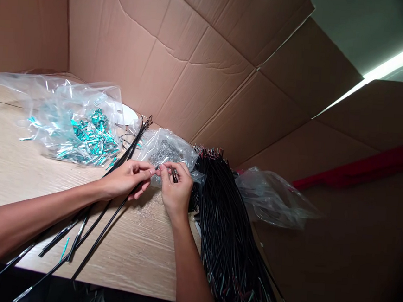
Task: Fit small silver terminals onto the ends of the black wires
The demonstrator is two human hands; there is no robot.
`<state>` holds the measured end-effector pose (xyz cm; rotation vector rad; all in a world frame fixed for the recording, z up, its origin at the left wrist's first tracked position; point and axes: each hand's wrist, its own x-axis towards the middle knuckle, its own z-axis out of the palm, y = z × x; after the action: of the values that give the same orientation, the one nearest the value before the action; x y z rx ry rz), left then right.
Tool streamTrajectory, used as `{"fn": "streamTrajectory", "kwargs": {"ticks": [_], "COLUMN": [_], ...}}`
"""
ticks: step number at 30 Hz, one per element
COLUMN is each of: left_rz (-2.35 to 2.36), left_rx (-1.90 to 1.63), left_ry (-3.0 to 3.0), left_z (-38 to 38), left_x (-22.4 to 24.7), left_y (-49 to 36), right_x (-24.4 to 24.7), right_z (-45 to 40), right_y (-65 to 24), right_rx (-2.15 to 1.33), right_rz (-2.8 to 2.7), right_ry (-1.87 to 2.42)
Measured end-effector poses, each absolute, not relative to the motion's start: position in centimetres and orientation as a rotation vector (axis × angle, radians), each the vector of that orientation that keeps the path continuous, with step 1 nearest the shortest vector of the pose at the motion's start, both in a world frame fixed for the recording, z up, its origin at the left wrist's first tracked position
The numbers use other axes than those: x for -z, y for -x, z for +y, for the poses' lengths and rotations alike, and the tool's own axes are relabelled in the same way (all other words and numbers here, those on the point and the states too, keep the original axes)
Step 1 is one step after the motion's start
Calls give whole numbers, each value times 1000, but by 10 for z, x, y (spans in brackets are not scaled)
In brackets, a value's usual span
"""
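Note:
My left hand pinches a thin black cable close to its end, and the cable runs down and left across the table. Right beside it, my right hand has thumb and fingers closed at the same cable end, where a small silvery bit shows. A small dark item is tucked among the right fingers; its kind is unclear. More loose black cables lie under and beside my left hand, some with silvery ends. Behind both hands rests a clear bag of fine silvery wire scraps.
At left, a clear plastic bag holds teal and silver foil strips. A thick bundle of black cables hangs over the table's right side. Another clear bag is beyond it. Cardboard walls enclose the wooden table.

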<state>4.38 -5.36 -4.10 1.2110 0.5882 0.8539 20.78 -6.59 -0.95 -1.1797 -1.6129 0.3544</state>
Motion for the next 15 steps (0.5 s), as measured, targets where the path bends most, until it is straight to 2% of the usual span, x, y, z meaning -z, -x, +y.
{"fn": "streamTrajectory", "kwargs": {"ticks": [6, 15], "left_rz": [663, 619], "left_rx": [-893, -873], "left_ry": [-1183, -1053], "left_z": [-57, -53], "left_x": [38, 37], "left_y": [-48, -45], "right_x": [13, 3], "right_z": [-66, -61], "right_y": [-209, -236], "right_rx": [-344, -749], "right_rz": [-1711, -1575], "right_ry": [1199, 1291]}}
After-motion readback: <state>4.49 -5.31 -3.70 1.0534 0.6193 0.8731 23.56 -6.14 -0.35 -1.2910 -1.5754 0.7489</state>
